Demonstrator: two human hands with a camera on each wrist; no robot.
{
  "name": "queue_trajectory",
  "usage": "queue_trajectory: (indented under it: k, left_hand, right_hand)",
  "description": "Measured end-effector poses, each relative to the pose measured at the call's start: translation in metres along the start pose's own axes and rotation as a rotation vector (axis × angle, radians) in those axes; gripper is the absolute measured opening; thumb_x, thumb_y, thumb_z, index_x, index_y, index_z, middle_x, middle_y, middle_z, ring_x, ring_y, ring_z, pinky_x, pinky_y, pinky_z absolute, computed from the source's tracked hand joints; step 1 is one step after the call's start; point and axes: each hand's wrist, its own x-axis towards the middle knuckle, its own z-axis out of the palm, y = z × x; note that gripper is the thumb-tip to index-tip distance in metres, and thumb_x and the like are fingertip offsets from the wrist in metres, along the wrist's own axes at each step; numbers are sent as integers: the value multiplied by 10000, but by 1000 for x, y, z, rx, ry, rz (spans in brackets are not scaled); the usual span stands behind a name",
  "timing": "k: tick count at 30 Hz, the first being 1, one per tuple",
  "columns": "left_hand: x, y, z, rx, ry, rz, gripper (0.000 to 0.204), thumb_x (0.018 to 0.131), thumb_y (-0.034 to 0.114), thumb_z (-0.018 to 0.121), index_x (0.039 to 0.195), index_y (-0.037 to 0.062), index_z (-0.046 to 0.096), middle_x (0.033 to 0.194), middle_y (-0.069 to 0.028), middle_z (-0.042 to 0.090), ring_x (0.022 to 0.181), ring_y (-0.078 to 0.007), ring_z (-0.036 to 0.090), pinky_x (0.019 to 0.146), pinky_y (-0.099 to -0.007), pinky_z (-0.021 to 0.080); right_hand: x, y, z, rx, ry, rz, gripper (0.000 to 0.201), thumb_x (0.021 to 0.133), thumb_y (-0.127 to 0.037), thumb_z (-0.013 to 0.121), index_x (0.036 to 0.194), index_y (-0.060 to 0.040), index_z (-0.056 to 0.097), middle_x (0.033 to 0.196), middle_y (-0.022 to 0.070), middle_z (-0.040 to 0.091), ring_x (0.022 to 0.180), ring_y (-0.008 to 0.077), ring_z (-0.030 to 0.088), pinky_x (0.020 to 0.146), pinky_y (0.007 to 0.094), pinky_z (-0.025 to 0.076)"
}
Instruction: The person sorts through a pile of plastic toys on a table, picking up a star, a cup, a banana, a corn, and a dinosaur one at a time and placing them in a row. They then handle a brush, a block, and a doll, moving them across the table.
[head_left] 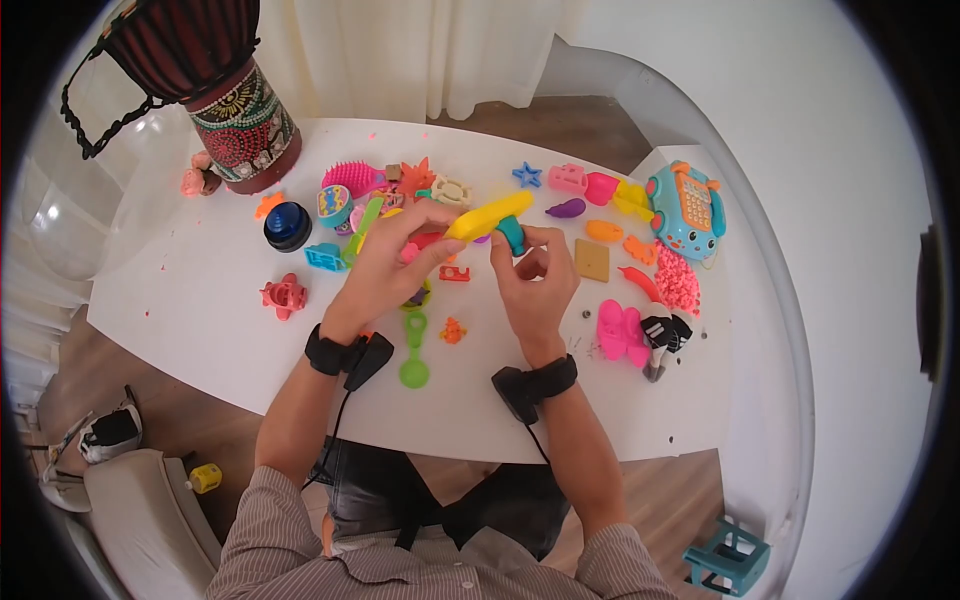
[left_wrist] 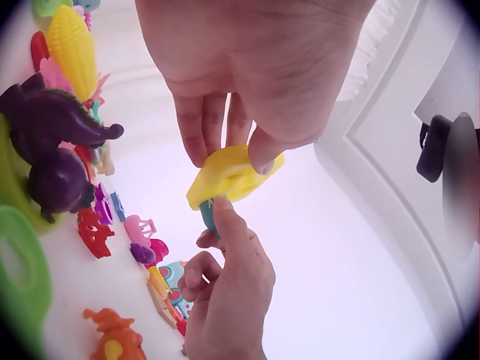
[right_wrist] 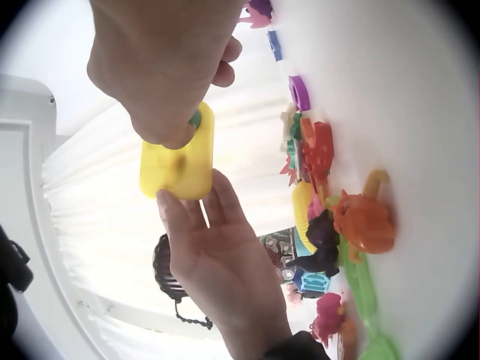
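Note:
Over the middle of the white table, my left hand point(head_left: 385, 262) pinches a yellow rounded-rectangular piece point(head_left: 492, 214) between thumb and fingers. In the right wrist view the yellow piece point(right_wrist: 178, 171) turns a broad face with a shallow hollow. My right hand point(head_left: 535, 292) pinches a small teal piece point(head_left: 511, 235) against the yellow one's edge. The teal piece point(left_wrist: 208, 215) is mostly covered by the right fingers; I cannot tell what it is. Below the left hand lie a green spoon-like toy point(head_left: 414, 365) and a small orange figure point(head_left: 453, 330).
Bright toys crowd the table's far side. A drum point(head_left: 245, 130) stands at the back left, near a dark blue round toy point(head_left: 287, 227). At right are a toy telephone point(head_left: 686, 210), pink beads point(head_left: 678, 280), pink moulds point(head_left: 622, 332) and a tan square point(head_left: 592, 260).

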Motion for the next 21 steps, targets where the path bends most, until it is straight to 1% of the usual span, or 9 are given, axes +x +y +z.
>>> queue_trajectory:
  k: [2,5,8,13,15,16,18,19,21]
  left_hand:
    - [0,-2,0,32,1,43,277,971,41,726,1236,-6,662,1173,-117,743,947,-184,740,860,-296,581]
    - [0,-4,0,17,9,28,300,951,40,740,1241,2,670,1197,-126,749,929,-198,734,853,-297,576]
    - [1,-4,1,37,20,71,291,944,45,750,1223,0,681,1184,-121,756,915,-191,722,839,-301,572]
    - [0,0,1,36,13,49,290,937,54,763,1212,-2,689,1162,-117,765,901,-187,709,831,-305,567]
    - [0,0,2,39,9,49,295,934,58,768,1212,-2,691,1152,-117,767,900,-186,708,828,-304,566]
    - [0,-2,2,36,22,56,302,931,61,773,1215,-2,693,1129,-115,767,898,-186,708,827,-301,563]
    - [0,-4,2,34,37,63,309,928,64,778,1218,-3,695,1106,-113,766,896,-186,707,826,-298,561]
    - [1,-4,1,39,35,55,313,928,65,780,1221,-3,696,1088,-109,761,894,-187,707,820,-297,560]
    - [1,-4,1,44,31,48,318,927,65,783,1225,-3,697,1070,-106,757,892,-188,707,814,-297,558]
  right_hand:
    - [-1,5,0,4,-4,16,253,853,-112,868,948,-43,644,766,23,646,500,75,517,480,227,414]
    - [0,4,0,-1,-7,34,238,885,-143,855,916,-41,642,730,25,641,504,79,507,484,235,416]
    - [-1,5,1,-34,-3,30,231,919,-169,831,916,-34,644,716,33,639,506,89,502,492,249,420]
    - [-3,18,-3,-89,-54,39,205,958,-178,791,933,-28,655,708,40,636,507,108,505,502,263,424]
    - [-3,20,-3,-75,-57,27,193,954,-165,796,1001,-29,668,766,44,663,508,109,510,503,258,421]
    - [-2,16,-2,-75,-57,27,193,954,-165,796,1001,-29,668,766,44,663,508,109,510,503,258,421]
    - [-1,3,1,-5,-7,54,243,927,-127,819,1093,-36,667,888,57,679,510,107,531,504,250,433]
    - [-1,1,3,-4,-9,54,243,927,-127,819,1093,-36,667,888,57,679,510,107,531,504,250,433]
    - [-1,-1,4,45,7,43,323,896,-77,836,1159,-44,651,996,65,665,515,107,555,505,242,448]
